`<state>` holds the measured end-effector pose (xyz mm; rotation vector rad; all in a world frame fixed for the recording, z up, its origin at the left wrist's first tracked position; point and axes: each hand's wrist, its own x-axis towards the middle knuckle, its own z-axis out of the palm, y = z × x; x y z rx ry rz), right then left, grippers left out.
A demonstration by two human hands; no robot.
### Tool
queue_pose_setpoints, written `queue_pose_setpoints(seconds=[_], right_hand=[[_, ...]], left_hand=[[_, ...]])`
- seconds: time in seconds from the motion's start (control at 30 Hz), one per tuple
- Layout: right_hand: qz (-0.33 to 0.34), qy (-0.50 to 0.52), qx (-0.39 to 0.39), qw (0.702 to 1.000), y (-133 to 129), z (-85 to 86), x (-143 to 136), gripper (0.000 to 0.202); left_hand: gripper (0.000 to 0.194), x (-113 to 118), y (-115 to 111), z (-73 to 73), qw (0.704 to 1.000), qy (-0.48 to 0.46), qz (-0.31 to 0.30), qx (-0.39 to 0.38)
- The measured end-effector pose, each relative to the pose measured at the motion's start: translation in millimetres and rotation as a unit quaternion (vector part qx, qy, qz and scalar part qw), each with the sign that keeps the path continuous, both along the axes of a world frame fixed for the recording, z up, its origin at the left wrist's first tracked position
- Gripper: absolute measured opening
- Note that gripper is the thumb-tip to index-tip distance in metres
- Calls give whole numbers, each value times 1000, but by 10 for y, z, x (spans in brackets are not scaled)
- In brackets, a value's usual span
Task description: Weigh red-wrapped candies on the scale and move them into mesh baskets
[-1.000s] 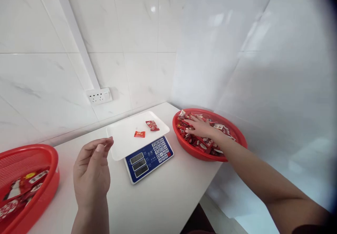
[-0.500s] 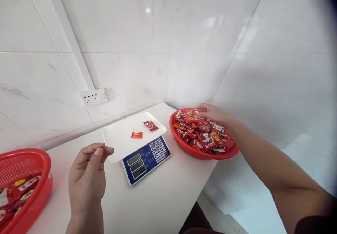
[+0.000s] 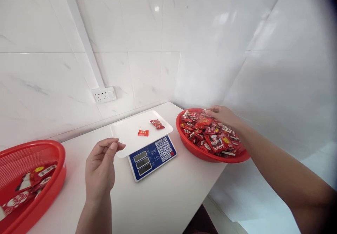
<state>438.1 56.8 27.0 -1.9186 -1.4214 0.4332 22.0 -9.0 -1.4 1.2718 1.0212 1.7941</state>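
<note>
My left hand (image 3: 102, 164) is held up in front of the scale's near left corner, thumb pressed to the curled fingers, with nothing visible in it. My right hand (image 3: 222, 116) reaches over the far side of a round red basket (image 3: 193, 151) heaped with red wrapped candies (image 3: 217, 142). Its fingers are bent down at the candies; whatever lies under the fingertips is too hidden to name. Between my hands stands a digital scale (image 3: 154, 158) with a white pan (image 3: 129, 128). A small orange-red candy (image 3: 143, 133) and a larger dark red packet (image 3: 157, 124) lie apart on the pan.
A second red basket (image 3: 61, 160) with several red packets (image 3: 34, 181) is at the left edge. All stand on a white table (image 3: 163, 199) against a tiled wall (image 3: 142, 30). A power socket (image 3: 104, 94) is fixed above the table's back edge.
The view has turned slightly left, so everything sits further right. My right hand has shifted a little right over the candies. My left hand keeps its pinched shape. Both pan items stay put.
</note>
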Motion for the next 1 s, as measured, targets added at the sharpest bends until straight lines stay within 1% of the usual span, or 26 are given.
queue_pose_setpoints(seconds=[0.07, 0.1, 0.2, 0.27, 0.33, 0.37, 0.4, 0.47, 0.53, 0.6, 0.7, 0.8, 0.87, 0.93, 1.0], right_hand=[[12, 41, 28, 999, 44, 27, -163, 31], [28, 56, 42, 997, 78, 36, -280, 31], [116, 93, 75, 986, 213, 34, -750, 32], [181, 106, 87, 974, 316, -2, -1096, 29], [227, 91, 86, 966, 414, -65, -1389, 24], [238, 70, 80, 965, 458, -104, -1498, 22], [243, 44, 71, 966, 495, -145, -1578, 21], [232, -2, 58, 971, 544, -221, -1645, 20], [206, -16, 67, 976, 554, -272, -1610, 22], [184, -4, 93, 978, 524, -283, -1508, 27], [150, 0, 112, 982, 410, -213, -1294, 32], [97, -46, 85, 991, 252, -99, -1022, 31], [73, -85, 61, 992, 162, -57, -796, 29], [53, -131, 33, 989, 103, -71, -553, 27], [43, -193, -4, 980, 73, -136, -355, 24]], left_hand=[[15, 2, -1, -3, 1000, 1, 0, -2], [15, 0, -2, -2, 1000, 1, -2, -2], [16, -17, -3, 5, 1000, 0, -6, -1], [17, -37, -4, 13, 1000, -2, -2, 2], [17, -62, -3, 19, 1000, -7, 1, 7], [17, -75, -1, 21, 1000, -9, 2, 9], [17, -89, 2, 22, 1000, -11, 1, 10], [16, -114, 10, 20, 1000, -16, -2, 12], [15, -132, 17, 16, 1000, -19, -7, 14], [14, -140, 23, 12, 1000, -21, -12, 15], [14, -136, 33, 6, 999, -23, -19, 14], [13, -129, 42, 1, 999, -23, -22, 15], [12, -131, 47, -3, 999, -22, -19, 19], [11, -135, 49, -4, 999, -21, -13, 27], [11, -138, 48, -1, 999, -24, -4, 41]])
